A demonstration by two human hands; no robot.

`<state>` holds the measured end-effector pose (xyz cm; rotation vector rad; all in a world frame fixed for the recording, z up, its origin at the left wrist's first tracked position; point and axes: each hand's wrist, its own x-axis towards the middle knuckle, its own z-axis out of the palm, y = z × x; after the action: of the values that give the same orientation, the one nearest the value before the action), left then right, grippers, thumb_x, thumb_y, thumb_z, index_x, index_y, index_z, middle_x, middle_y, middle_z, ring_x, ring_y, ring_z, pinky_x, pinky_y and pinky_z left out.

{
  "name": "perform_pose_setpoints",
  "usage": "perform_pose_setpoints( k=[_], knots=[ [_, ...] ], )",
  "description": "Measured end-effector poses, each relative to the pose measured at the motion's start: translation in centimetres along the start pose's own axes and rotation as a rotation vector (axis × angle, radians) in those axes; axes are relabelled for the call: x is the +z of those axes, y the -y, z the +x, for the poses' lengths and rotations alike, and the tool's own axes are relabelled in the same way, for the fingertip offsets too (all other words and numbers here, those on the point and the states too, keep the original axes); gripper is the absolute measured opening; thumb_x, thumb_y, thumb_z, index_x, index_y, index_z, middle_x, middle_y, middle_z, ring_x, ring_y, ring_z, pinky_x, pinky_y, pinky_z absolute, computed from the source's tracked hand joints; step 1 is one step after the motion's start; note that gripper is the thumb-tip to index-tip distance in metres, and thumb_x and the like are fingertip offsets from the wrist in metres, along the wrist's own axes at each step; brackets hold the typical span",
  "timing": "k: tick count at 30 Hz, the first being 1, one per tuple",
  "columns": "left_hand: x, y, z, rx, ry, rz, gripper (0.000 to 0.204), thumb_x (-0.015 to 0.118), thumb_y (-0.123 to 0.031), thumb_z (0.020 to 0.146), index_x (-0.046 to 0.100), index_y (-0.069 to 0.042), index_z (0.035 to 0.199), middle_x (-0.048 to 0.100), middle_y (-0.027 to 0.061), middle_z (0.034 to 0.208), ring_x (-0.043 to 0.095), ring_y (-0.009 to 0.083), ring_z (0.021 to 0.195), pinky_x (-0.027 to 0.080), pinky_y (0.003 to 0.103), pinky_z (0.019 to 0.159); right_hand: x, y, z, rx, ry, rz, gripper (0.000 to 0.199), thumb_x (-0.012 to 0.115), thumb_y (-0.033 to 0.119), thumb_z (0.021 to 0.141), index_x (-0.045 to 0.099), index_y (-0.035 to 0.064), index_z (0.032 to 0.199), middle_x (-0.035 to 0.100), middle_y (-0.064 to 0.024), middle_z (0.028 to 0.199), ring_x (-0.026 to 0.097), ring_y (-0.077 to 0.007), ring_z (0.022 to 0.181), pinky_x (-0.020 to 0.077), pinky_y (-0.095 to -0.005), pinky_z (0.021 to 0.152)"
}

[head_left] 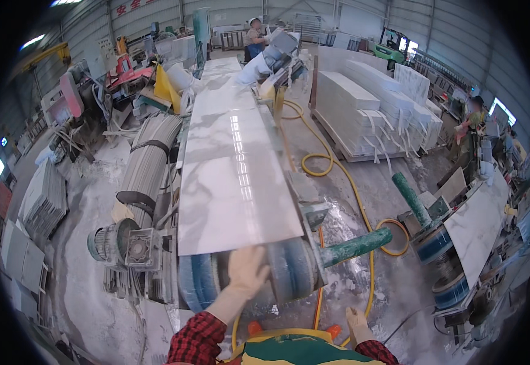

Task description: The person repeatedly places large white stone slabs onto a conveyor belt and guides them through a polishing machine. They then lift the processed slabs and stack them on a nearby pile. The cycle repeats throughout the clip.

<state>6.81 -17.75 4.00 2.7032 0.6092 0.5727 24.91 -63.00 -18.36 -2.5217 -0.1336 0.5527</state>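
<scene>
A long polished marble slab (pixel 234 201), white with grey veins, lies lengthwise before me on a roller machine. My left hand (pixel 248 271), in a pale glove, is at the slab's near edge, in front of the blue-ended roller (pixel 292 267). Its thumb stands out to the right; its fingertips are hidden at the edge, so I cannot tell whether they grip it. Low on the right, close to my body, my right hand (pixel 357 322) hangs with loosely bent fingers and nothing visible in it. A green and yellow apron (pixel 295 350) covers my front.
Green posts (pixel 359 246) jut out right of the roller. A yellow hose (pixel 356 188) winds over the wet floor. Left stands a motor (pixel 122 243); stacked slabs (pixel 350 115) stand at the back right. A second roller table (pixel 478 225) is at right. One person (pixel 254 39) works at the far end.
</scene>
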Motion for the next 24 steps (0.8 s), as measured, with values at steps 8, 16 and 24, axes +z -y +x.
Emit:
perform_pose_setpoints(
  k=[8,16,24],
  knots=[
    [-3.3,19.6,-2.4,-0.241,-0.179,0.254,0.065,0.074,-0.036,0.093,0.057,-0.008,0.149,0.053,0.0260,0.154,0.045,0.0464,0.145,0.032,0.057,0.124,-0.2,19.8,-1.7,-0.631,-0.438,-0.096,0.040,0.067,0.027,0.099,0.069,0.0031,0.132,0.071,-0.0213,0.128,0.064,-0.0431,0.121,0.0467,-0.0518,0.109],
    [-4.7,18.6,-2.2,-0.266,-0.098,0.183,0.056,0.072,-0.038,0.093,0.058,-0.009,0.138,0.057,0.0201,0.139,0.051,0.0402,0.134,0.040,0.052,0.111,1.2,35.2,-0.3,-1.121,-0.360,-0.185,0.048,0.069,0.021,0.094,0.063,-0.0029,0.135,0.067,-0.0259,0.124,0.060,-0.0477,0.117,0.0470,-0.0551,0.105],
    [-5.3,18.4,-1.9,-0.337,0.010,0.137,0.063,0.073,-0.044,0.092,0.056,-0.011,0.144,0.052,0.0237,0.150,0.045,0.0425,0.141,0.035,0.053,0.118,6.2,39.3,2.0,-1.216,-0.605,-0.358,0.050,0.069,0.030,0.095,0.065,0.0006,0.135,0.067,-0.0260,0.134,0.062,-0.0458,0.119,0.0488,-0.0547,0.105]
  ],
)
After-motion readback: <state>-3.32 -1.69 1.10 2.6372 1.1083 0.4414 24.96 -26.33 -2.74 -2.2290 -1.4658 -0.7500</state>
